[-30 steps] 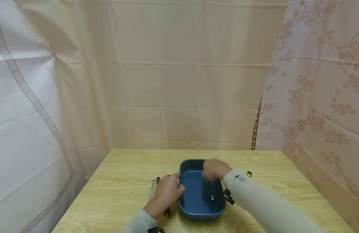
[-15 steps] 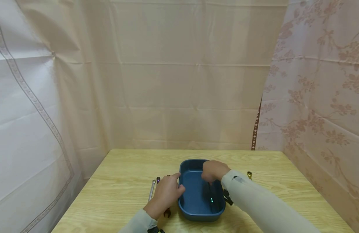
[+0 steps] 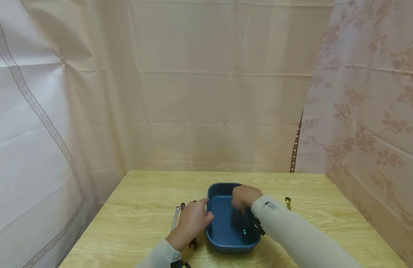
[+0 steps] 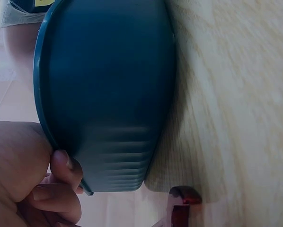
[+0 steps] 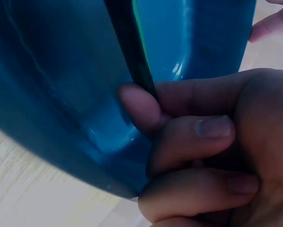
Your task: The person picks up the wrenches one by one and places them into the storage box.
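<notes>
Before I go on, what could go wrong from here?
The right hand pinches the dark green tool inside the blue bin; if it slips, it might clatter against the wall.

The right sleeve appears near the gold wrench in the head view and may brush it when withdrawn.

The left hand holds the bin's rim; a hard pull could drag the bin into the red tool nearby.
</notes>
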Tool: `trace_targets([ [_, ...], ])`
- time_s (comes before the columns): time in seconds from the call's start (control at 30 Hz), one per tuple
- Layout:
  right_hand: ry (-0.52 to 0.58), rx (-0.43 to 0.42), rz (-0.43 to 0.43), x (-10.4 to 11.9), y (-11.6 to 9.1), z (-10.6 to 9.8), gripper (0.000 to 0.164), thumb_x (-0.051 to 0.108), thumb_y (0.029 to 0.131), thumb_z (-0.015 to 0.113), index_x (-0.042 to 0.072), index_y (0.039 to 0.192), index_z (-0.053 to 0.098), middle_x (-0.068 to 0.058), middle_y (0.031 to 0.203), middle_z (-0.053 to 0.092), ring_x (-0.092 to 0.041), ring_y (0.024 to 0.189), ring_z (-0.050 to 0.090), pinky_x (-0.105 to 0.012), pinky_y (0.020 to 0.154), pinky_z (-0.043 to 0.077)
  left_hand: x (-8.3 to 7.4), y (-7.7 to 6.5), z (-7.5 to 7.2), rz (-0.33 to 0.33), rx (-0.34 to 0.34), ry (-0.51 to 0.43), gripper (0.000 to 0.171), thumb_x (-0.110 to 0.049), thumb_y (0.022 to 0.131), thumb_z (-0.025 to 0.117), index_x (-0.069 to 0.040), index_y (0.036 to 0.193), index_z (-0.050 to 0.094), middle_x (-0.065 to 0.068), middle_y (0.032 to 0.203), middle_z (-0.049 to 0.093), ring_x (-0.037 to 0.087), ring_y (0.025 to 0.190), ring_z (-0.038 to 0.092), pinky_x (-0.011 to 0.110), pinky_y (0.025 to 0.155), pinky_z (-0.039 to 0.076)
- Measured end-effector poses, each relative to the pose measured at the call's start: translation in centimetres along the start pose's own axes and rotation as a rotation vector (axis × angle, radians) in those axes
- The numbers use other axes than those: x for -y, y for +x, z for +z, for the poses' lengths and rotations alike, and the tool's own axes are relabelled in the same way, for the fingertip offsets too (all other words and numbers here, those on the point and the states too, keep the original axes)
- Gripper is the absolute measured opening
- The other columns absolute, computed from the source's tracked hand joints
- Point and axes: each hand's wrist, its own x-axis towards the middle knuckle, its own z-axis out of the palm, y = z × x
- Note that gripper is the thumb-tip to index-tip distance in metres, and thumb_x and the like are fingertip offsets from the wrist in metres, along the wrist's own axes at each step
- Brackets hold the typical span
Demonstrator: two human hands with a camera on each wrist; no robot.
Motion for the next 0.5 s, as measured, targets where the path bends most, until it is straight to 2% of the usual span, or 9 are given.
trace_targets([
  [0.1,0.001,-0.012,0.006,0.1,-0.3,0.1,0.031,0.02,0.098,0.059,0.013,0.07,0.07,-0.001,0.064,0.072,-0.017,0.055,0.061,-0.033,0.055,0.047,0.0,0.1,0.0,0.0,0.001,0.003,0.052,-0.017,0.087,0.066,-0.001,0.137,0.065,-0.014,0.042,0.035,0.003,0.034,0.032,0.019,0.038,0.021],
  [0.5,-0.009,0.001,0.067,1.0,0.6,1.1,0.03,0.019,0.098,0.059,0.013,0.07,0.068,0.002,0.055,0.067,-0.011,0.046,0.058,-0.026,0.047,0.04,0.0,0.0,0.0,0.002,-0.01,0.026,0.051,-0.017,0.087,0.068,-0.001,0.135,0.066,-0.014,0.042,0.035,0.004,0.034,0.034,0.019,0.038,0.021],
])
